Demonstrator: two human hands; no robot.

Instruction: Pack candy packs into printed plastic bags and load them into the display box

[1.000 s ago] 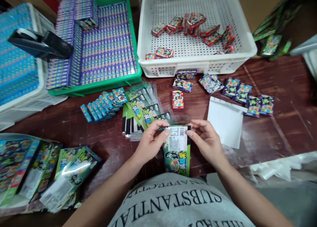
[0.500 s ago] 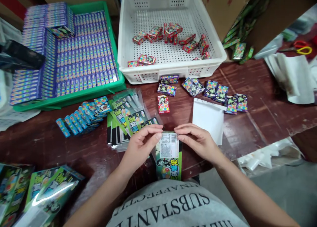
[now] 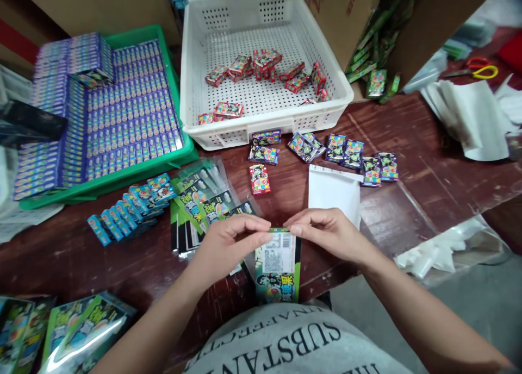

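Observation:
A green and black printed pouch (image 3: 278, 270) with a white barcode label hangs upright in front of my chest, over the table's near edge. My left hand (image 3: 228, 246) pinches its top left corner and my right hand (image 3: 326, 234) pinches its top right corner. Both hands are closed on the pouch's upper edge. Just left of my left hand lies a fanned stack of similar empty pouches (image 3: 204, 205). A white paper sheet (image 3: 334, 192) lies right behind my right hand. One small red candy box (image 3: 259, 179) lies alone beyond the pouch.
A white perforated basket (image 3: 212, 15) holds several red boxes. A green tray (image 3: 175, 91) is packed with purple boxes. Blue boxes (image 3: 130, 205) lie in a row, purple and green boxes (image 3: 346, 151) lie by the basket. Filled pouches (image 3: 77, 330) sit at bottom left; scissors (image 3: 481, 69) far right.
The view has swung to the right and tilted, so everything slid left and down. My fingers have closed in along the pouch's top edge; the pouch stays between both hands.

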